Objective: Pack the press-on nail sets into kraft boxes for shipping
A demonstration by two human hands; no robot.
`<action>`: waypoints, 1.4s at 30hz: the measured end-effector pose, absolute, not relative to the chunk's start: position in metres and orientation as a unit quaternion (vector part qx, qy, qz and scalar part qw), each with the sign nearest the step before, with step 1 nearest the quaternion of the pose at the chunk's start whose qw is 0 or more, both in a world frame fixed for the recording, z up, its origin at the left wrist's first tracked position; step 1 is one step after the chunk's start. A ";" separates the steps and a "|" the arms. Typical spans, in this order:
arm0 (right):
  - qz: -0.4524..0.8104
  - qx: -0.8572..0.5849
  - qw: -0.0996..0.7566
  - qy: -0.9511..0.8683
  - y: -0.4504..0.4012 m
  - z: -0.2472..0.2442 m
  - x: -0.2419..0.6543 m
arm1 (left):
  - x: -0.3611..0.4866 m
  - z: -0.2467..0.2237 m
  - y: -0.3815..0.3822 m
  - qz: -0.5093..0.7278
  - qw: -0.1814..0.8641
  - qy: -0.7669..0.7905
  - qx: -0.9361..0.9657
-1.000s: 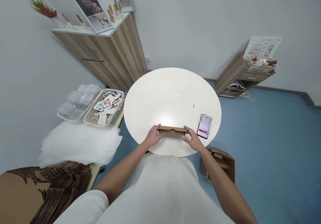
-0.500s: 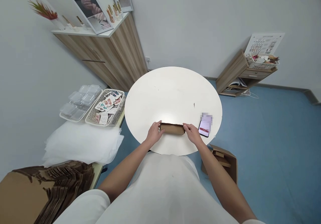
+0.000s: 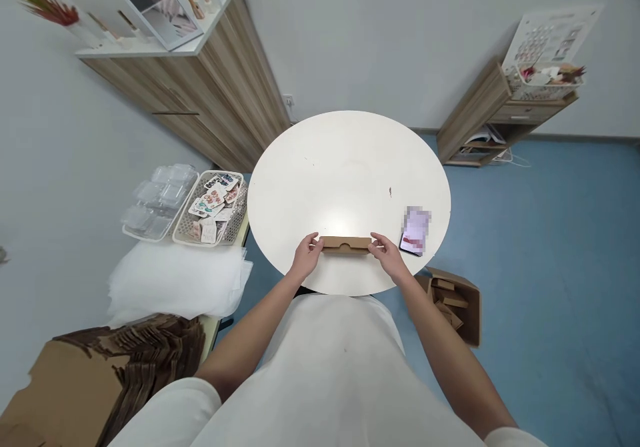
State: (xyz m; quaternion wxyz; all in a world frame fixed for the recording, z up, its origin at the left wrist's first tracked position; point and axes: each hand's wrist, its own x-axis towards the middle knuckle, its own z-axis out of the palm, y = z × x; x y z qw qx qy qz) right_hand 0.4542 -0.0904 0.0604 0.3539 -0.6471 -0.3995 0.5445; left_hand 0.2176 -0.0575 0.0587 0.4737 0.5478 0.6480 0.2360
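Blue floor (image 3: 550, 247) and pale walls (image 3: 380, 40) surround a round white desk (image 3: 320, 157). Reading it as a clock face with the wearer at 6 o'clock, the work lies just inside the rim at 6: 1 narrow cardboard box (image 3: 346, 241), its long notched side facing the wearer. Fingers of the left hand (image 3: 307, 257) pinch its 9 o'clock end; those of the right hand (image 3: 390, 259) pinch the 3 o'clock end. Whether its base touches the desk, I cannot tell.

The step in hand looks like squaring or closing this box; a next move would seem to call for even pressure from 2 hands, keeping the ends aligned.

Counting: 1 phone (image 3: 415, 230) on the desk towards 4 o'clock. Off the rim at 4 to 5, 1 large carton (image 3: 475, 320) with at least 3 small boxes (image 3: 454, 299) inside. Towards 9, 2 white baskets (image 3: 233, 227), of clear plastic containers (image 3: 173, 193) and overlapping cards (image 3: 214, 198), neither reliably countable. Towards 8, 1 pile of flat cardboard (image 3: 75, 380), its pieces too many to count.
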 end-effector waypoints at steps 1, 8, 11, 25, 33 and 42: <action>0.553 -0.647 0.358 -0.384 -0.092 0.059 0.453 | 0.216 0.057 -0.058 0.230 0.492 0.648 0.534; 0.535 -0.683 0.361 -0.343 -0.104 0.045 0.440 | 0.202 0.045 -0.055 0.178 0.543 0.614 0.545; 0.524 -0.688 0.371 -0.339 -0.111 0.046 0.430 | 0.196 0.040 -0.054 0.166 0.550 0.595 0.562; 0.480 -0.705 0.397 -0.339 -0.159 0.022 0.357 | 0.145 0.010 -0.088 0.217 0.514 0.551 0.621; 0.471 -0.754 0.348 -0.297 -0.168 0.028 0.347 | 0.133 0.005 -0.078 0.160 0.508 0.579 0.617; 0.471 -0.786 0.296 -0.271 -0.142 0.050 0.361 | 0.144 0.008 -0.053 0.132 0.513 0.576 0.623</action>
